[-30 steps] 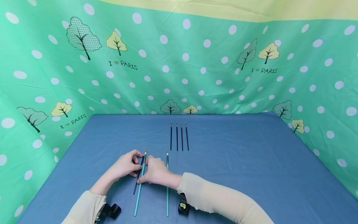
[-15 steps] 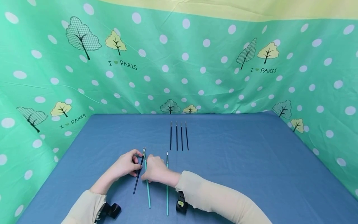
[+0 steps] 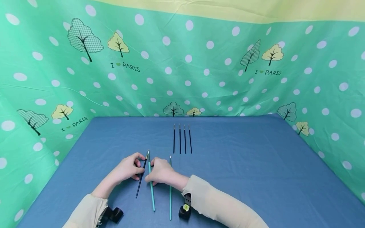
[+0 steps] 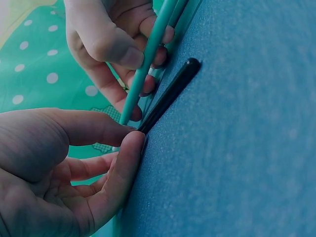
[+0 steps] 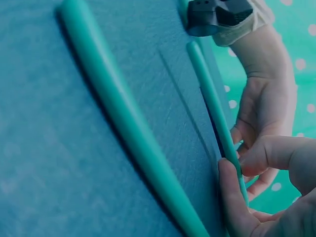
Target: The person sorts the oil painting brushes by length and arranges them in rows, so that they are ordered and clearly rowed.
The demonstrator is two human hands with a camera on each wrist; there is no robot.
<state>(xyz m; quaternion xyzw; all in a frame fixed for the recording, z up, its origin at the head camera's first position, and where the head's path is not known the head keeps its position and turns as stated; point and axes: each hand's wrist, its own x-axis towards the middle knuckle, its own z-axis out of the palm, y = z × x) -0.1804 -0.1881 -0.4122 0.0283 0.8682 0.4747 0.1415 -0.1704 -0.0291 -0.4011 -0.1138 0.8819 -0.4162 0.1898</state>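
My left hand (image 3: 129,166) pinches a dark, thin-handled paintbrush (image 3: 141,182) between thumb and finger, its handle (image 4: 173,91) slanting along the cloth in the left wrist view. Just to its right, my right hand (image 3: 160,171) pinches a teal paintbrush (image 3: 152,193) by the handle. The tips of these two brushes come close together at the top, and their handle ends spread apart. In the right wrist view, the held teal handle (image 5: 212,98) appears raised off the cloth, with a shadow beside it. Another teal paintbrush (image 3: 170,202) lies on the table, passing under my right wrist.
Several dark, thin paintbrushes (image 3: 180,141) lie in a row, tips away from me, farther back on the blue-covered table (image 3: 242,158). A green dotted curtain (image 3: 211,79) rises behind and at both sides. Black cameras (image 3: 185,211) are strapped to both wrists.
The held teal paintbrush has swung its handle end rightward, away from the dark brush it was crossing. My right hand has shifted slightly right. The left hand stays in place.
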